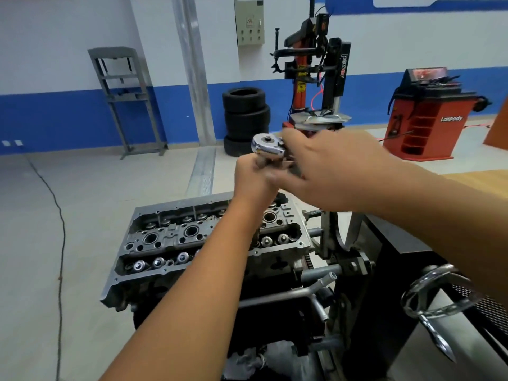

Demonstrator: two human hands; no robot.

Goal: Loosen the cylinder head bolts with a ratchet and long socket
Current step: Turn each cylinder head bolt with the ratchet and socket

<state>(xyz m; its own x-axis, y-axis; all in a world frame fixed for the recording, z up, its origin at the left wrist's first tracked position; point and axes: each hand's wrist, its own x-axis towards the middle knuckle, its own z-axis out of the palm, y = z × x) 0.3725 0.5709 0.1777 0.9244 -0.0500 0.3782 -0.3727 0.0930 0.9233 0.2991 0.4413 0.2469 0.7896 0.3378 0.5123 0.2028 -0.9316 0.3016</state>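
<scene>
Both hands' grip hides the ratchet (268,146) handle and socket.

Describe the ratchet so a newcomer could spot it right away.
Start at the grey cylinder head low in the middle of the view, then follow the left hand rising above its right end. The ratchet sits just above that hand, with the right hand pinching it from the right. It is the only shiny, round-headed chrome tool held up in the air, in front of the black tyre stack.

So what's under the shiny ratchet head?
The left hand grips just below the ratchet head, above the cylinder head. The socket and bolt are hidden by that hand and arm.
</scene>
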